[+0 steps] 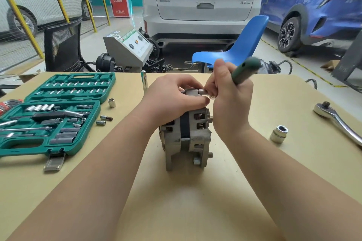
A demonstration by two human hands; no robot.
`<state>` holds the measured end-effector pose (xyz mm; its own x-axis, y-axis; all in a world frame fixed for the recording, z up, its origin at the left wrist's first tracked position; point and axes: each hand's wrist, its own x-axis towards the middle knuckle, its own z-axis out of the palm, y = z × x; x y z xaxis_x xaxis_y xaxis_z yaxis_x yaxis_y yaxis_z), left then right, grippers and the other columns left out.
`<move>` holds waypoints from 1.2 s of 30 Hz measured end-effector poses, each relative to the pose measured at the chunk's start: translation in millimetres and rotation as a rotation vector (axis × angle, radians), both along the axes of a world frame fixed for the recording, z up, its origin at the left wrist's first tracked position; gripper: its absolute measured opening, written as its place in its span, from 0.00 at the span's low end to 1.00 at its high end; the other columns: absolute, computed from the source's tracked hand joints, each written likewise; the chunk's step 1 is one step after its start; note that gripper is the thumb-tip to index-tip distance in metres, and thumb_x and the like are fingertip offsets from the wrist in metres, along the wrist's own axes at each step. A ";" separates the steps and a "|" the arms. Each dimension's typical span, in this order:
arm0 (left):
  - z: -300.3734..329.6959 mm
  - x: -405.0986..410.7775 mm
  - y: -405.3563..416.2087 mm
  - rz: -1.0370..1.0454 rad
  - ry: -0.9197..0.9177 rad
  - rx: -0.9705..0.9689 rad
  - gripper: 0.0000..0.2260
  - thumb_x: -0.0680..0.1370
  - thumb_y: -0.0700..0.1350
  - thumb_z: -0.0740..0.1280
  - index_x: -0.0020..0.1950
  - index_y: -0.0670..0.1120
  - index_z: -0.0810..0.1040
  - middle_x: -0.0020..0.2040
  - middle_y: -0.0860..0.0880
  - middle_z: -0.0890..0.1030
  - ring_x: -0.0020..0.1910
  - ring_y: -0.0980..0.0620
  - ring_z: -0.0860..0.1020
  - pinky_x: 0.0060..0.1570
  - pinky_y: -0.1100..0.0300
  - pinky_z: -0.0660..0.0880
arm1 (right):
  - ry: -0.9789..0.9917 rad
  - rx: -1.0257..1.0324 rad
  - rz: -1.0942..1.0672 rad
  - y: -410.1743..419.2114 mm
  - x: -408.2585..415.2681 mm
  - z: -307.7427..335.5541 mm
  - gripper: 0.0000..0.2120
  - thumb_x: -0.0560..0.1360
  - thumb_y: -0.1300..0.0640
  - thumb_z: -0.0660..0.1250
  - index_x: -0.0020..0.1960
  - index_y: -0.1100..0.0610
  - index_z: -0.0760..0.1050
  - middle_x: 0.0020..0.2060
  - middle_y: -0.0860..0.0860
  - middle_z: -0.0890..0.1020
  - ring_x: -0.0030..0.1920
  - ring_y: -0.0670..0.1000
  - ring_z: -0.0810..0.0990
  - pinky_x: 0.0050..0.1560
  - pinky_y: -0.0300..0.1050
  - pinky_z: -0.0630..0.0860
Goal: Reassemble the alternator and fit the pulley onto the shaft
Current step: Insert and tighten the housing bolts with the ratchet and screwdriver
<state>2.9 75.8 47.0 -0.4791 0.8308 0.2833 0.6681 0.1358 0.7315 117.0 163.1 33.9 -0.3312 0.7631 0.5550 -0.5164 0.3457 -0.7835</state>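
A grey alternator (pixel 188 139) stands on the tan table (pixel 195 211) in the middle of the view. My left hand (pixel 172 96) grips its top lug from the left, fingers curled over the metal. My right hand (pixel 229 100) holds a green-handled driver (pixel 244 71), blurred, with its tip by a small bolt or socket (pixel 202 91) at the lug's right side. No pulley can be made out; the alternator's far end is hidden by my hands.
An open green socket set case (pixel 49 119) lies at the left with loose sockets (pixel 105 120) beside it. A large socket (pixel 279 133) and a chrome ratchet (pixel 337 121) lie at the right. An extension bar (pixel 144 80) stands behind the alternator. A blue chair (pixel 235 51) is beyond the table.
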 end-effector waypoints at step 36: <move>-1.4 5.3 7.2 0.073 0.087 -0.011 0.13 0.72 0.62 0.75 0.54 0.61 0.84 0.46 0.63 0.82 0.48 0.63 0.80 0.43 0.57 0.80 | -0.516 -0.436 -0.037 35.3 -32.7 60.9 0.10 0.76 0.62 0.62 0.36 0.53 0.66 0.19 0.47 0.64 0.17 0.49 0.61 0.24 0.40 0.63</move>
<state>8.2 83.0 45.6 -0.5123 0.7980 0.3173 0.7169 0.1940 0.6696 84.2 198.5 94.8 -0.4407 0.8972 -0.0283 -0.0330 -0.0477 -0.9983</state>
